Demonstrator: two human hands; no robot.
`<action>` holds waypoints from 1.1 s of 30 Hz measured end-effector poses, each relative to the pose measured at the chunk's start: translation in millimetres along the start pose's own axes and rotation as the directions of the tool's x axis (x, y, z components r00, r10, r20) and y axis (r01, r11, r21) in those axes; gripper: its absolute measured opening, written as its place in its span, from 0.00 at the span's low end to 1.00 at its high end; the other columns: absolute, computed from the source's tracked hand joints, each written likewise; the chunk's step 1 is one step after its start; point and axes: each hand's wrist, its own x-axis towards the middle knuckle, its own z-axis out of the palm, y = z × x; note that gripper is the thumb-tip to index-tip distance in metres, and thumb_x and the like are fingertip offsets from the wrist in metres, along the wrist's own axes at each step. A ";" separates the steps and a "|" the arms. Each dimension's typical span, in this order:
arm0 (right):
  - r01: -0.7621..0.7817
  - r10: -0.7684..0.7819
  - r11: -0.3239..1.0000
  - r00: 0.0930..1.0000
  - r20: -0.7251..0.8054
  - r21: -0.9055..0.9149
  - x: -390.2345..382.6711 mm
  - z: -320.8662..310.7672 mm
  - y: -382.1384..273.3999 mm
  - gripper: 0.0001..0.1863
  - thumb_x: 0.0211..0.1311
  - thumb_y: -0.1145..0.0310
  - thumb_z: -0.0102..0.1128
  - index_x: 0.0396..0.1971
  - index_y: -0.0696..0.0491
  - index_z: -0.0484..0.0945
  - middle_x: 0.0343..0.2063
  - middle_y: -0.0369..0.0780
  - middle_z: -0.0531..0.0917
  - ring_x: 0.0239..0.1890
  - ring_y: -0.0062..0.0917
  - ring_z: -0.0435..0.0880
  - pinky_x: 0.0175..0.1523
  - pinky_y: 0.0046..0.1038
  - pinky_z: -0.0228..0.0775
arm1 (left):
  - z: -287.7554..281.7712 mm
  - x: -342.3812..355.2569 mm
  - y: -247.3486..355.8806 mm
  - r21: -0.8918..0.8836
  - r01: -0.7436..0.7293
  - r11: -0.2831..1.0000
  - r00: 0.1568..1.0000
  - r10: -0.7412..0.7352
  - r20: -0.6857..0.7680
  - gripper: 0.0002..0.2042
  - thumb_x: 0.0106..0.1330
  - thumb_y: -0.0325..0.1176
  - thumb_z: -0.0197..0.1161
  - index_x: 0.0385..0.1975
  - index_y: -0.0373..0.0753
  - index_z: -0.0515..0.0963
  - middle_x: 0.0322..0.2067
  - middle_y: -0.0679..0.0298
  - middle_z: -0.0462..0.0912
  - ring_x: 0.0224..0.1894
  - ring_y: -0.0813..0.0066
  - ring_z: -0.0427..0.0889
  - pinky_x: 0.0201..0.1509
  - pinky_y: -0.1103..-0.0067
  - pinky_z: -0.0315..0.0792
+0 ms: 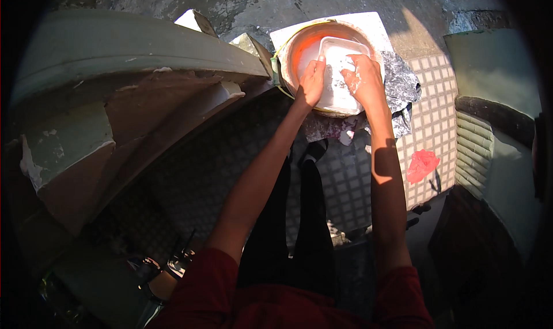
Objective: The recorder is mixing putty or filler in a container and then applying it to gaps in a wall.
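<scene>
White tray (339, 102) holds white matter; orange-walled bucket (302, 52) beneath tray. Left hand (311, 83) grips tray's left rim; right hand (366, 81), fingers parted, over tray's right side.

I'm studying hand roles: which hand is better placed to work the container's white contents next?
Likely the right hand: smeared white, it reaches over the white container, while the left hand holds the container's left side.

Red sleeves (214, 277), seemingly black trousers (313, 214)
</scene>
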 end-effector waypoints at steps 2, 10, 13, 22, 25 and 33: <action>0.070 -0.070 0.997 0.997 -0.026 -0.015 -0.9 -1.8 -2.3 0.20 0.51 0.71 0.64 0.43 0.65 0.78 0.35 0.55 0.83 0.40 0.46 0.83 0.49 0.39 0.73 | -0.3 -0.7 1.2 0.009 0.008 1.000 1.000 -0.008 -0.007 0.31 0.72 0.60 0.42 0.44 0.31 0.74 0.36 0.50 0.79 0.44 0.62 0.78 0.53 0.72 0.68; 0.030 -0.028 0.999 0.997 0.075 -0.028 -5.2 3.9 -5.5 0.23 0.50 0.70 0.65 0.47 0.61 0.77 0.43 0.54 0.80 0.51 0.47 0.76 0.58 0.39 0.67 | -3.1 0.5 -4.1 0.032 0.038 0.999 0.999 -0.038 0.002 0.32 0.72 0.60 0.41 0.46 0.31 0.73 0.38 0.47 0.80 0.45 0.61 0.79 0.53 0.70 0.68; 0.099 -0.098 0.995 0.994 0.056 -0.021 -8.6 3.6 -8.1 0.23 0.50 0.70 0.66 0.48 0.59 0.77 0.43 0.53 0.80 0.50 0.47 0.76 0.58 0.39 0.67 | -5.6 3.2 -6.9 0.025 0.025 0.999 0.999 -0.025 0.021 0.31 0.72 0.60 0.41 0.46 0.32 0.73 0.38 0.47 0.80 0.46 0.59 0.79 0.54 0.70 0.68; 0.100 -0.105 0.992 0.991 0.078 0.071 -9.5 -11.5 -24.8 0.21 0.51 0.74 0.63 0.49 0.60 0.77 0.42 0.53 0.80 0.47 0.45 0.78 0.53 0.38 0.70 | -9.4 1.0 -3.1 -0.046 0.019 0.999 1.000 -0.020 -0.023 0.29 0.72 0.58 0.43 0.45 0.32 0.74 0.37 0.52 0.79 0.43 0.65 0.78 0.52 0.72 0.69; 0.111 -0.110 0.994 0.992 -0.059 0.001 -11.0 -7.7 -12.2 0.19 0.52 0.74 0.63 0.46 0.61 0.79 0.37 0.53 0.82 0.41 0.44 0.82 0.49 0.36 0.73 | -3.1 -1.2 1.5 -0.035 0.025 0.999 1.000 -0.026 -0.016 0.29 0.73 0.58 0.43 0.45 0.33 0.74 0.37 0.53 0.80 0.42 0.67 0.78 0.52 0.73 0.69; -0.156 0.237 0.912 0.955 -0.179 0.378 -28.4 -37.3 -3.3 0.14 0.52 0.73 0.66 0.39 0.63 0.82 0.31 0.48 0.86 0.33 0.31 0.86 0.42 0.28 0.74 | -12.5 9.4 -17.4 -0.066 0.032 0.997 0.999 -0.033 -0.008 0.31 0.73 0.58 0.41 0.47 0.30 0.74 0.39 0.52 0.80 0.45 0.65 0.77 0.54 0.72 0.67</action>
